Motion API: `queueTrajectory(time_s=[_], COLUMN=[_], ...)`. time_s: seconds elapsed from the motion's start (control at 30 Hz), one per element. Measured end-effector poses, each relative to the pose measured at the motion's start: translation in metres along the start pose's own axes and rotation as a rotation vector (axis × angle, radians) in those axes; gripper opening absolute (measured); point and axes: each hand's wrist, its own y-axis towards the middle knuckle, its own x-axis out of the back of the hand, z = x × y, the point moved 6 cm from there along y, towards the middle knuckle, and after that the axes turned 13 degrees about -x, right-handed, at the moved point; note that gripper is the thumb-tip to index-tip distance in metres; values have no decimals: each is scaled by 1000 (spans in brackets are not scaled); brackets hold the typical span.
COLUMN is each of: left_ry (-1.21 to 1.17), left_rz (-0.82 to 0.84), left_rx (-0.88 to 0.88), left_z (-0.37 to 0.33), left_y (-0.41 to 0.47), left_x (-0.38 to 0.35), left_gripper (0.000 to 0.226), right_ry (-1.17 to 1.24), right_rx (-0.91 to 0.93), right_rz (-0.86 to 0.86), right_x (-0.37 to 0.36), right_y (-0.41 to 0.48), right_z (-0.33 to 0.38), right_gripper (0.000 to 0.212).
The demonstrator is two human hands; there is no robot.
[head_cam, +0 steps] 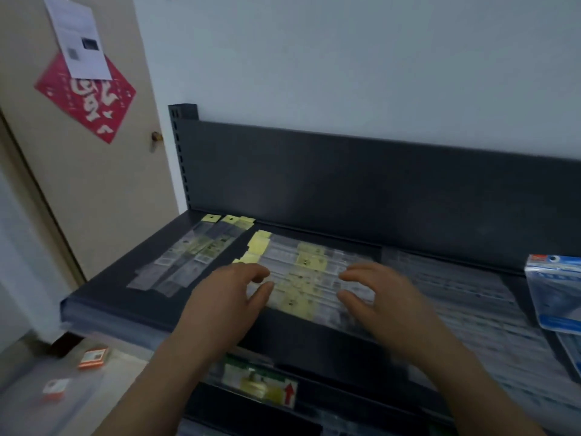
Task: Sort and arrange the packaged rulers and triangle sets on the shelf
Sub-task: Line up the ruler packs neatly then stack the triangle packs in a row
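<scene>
A spread of clear packaged rulers with yellow labels (306, 278) lies across the middle of the dark shelf (103, 297). My left hand (229, 297) hovers over the spread's left end with fingers curled and apart, holding nothing. Above the right end of the same spread is my right hand (380, 294), likewise with fingers apart. A second, smaller group of packaged rulers (191, 256) lies slanted at the shelf's left. More clear ruler packs (465, 297) cover the shelf to the right. A blue packaged triangle set (556, 294) lies at the far right edge.
The shelf's dark back panel (345, 184) rises behind the rulers. A lower shelf carries a green and yellow pack (261, 382). Two small orange boxes (94, 357) lie in a clear bin at the lower left. A door (78, 168) stands to the left.
</scene>
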Motion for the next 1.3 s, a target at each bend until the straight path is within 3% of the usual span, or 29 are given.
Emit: queueTrajectory(time_s=[0.2,0.3,0.5,0.7,0.83,1.0,1.1,1.2,1.3], left_ry=[114,166,162,-12,-244,-277,-508,-795,-761], left_rz=[3,104,311,435,350,239,187,194,230], left_rx=[136,158,208,286,368,340,325,331,276], left_z=[114,159,194,211,225,228,223,207,196], left_y=[9,25,60,71,68,70,64,54,51], left_x=[46,48,37,33,37,48,51,53,54], left_gripper=[27,31,31,34,30,25,22,13,12], right_ry=[52,50,-7,18,33,56,222,644,949], right_rx=[-35,-105,-255,-265,-265,-259,-284,-459,-554], right_rz=[78,135,218,236,198,184,140,184,192], right_x=[-50,-75,-113,-134,-138,-138,-130,-129,-123], right_y=[53,76,116,135,138,138,140,147,148], right_z=[76,106,137,149,150,155,159,156,155], right_gripper=[36,37,37,29,28,26,28,34,13])
